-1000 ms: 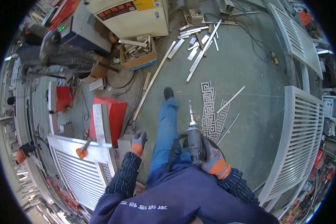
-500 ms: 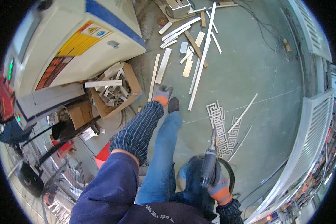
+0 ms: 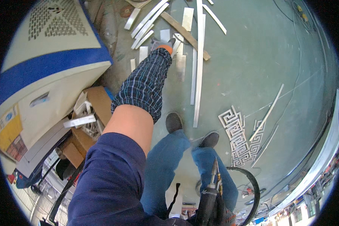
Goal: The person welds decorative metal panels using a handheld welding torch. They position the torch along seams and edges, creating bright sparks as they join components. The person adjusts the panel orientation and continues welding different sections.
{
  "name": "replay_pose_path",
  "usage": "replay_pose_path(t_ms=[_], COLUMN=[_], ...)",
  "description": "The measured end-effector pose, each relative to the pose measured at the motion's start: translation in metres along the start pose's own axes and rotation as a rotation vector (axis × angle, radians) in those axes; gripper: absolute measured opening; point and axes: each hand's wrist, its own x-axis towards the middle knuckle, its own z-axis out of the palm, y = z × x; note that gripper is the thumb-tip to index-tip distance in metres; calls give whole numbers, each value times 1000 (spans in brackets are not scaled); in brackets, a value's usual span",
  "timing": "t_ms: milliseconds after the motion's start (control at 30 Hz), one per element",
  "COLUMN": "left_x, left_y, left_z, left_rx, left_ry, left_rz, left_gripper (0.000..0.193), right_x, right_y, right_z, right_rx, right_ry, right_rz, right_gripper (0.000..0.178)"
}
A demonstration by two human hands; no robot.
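My left hand (image 3: 162, 44), in a grey glove with an orange cuff, reaches far forward, low over the floor pieces. Its fingers look spread on either side of a small pale metal plate (image 3: 164, 35); whether they touch it I cannot tell. A flat light strip (image 3: 180, 47) lies just right of the hand. At the lower edge, my right hand (image 3: 229, 217) is mostly hidden behind the black welding torch (image 3: 208, 201) it grips. The torch's slim tip points up and away, and a thick black hose (image 3: 255, 188) loops off to its right.
A long metal bar (image 3: 199, 75) and a brown strip (image 3: 184, 32) lie ahead. Right of my feet rest patterned metal lattice pieces (image 3: 235, 135) and a thin strip (image 3: 267, 113). On the left stand a white-and-blue machine cabinet (image 3: 60, 71) and a cardboard box (image 3: 98, 101) of metal offcuts.
My left hand has stretched forward from beside my foot to the metal pieces. The view has shifted, and the torch and right hand now sit lower in it.
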Motion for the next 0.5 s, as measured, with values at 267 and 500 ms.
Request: replay_pose_path(t_ms=[267, 500], left_x=[-60, -233], left_y=[-10, -37], left_z=[9, -89], left_rx=[-476, -781], left_ry=[366, 296], left_rz=[443, 671], left_gripper=[47, 66], right_x=[11, -59], right_y=[-7, -48], right_z=[-18, -46], right_rx=[1, -48], right_ry=[10, -19], right_rz=[-47, -214], right_gripper=[66, 65])
